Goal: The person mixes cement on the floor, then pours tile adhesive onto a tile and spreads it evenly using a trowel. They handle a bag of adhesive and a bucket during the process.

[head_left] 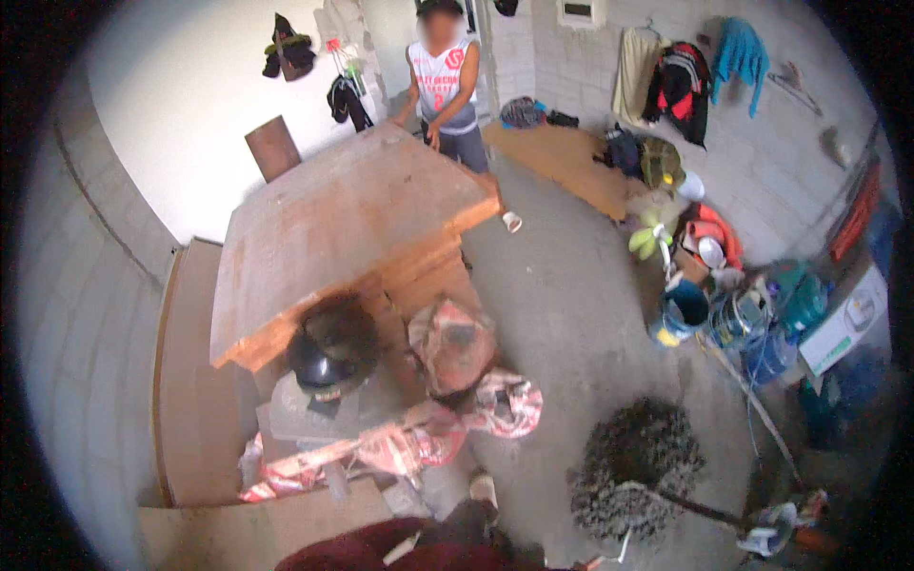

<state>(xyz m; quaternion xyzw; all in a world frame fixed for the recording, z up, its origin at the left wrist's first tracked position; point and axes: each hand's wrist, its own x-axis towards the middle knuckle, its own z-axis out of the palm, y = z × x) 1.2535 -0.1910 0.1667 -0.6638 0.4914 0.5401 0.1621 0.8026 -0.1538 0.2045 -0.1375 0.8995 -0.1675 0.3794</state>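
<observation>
Neither of my hands shows; only my dark red clothing and one shoe appear at the lower edge. In front of me stands a tall stack of wooden boards. At its near side a black rounded object, partly blurred, rests on a grey slab. Beside it sits a crumpled paper sack. Red and white torn sacks lie around the slab. A grey heap of wet-looking mortar or gravel is on the floor to my right, with a long-handled tool reaching into it.
A co-worker stands at the stack's far end, hands at its edge. Along the right wall are a dark bucket, a green fan, a white box and a pole. Clothes hang above.
</observation>
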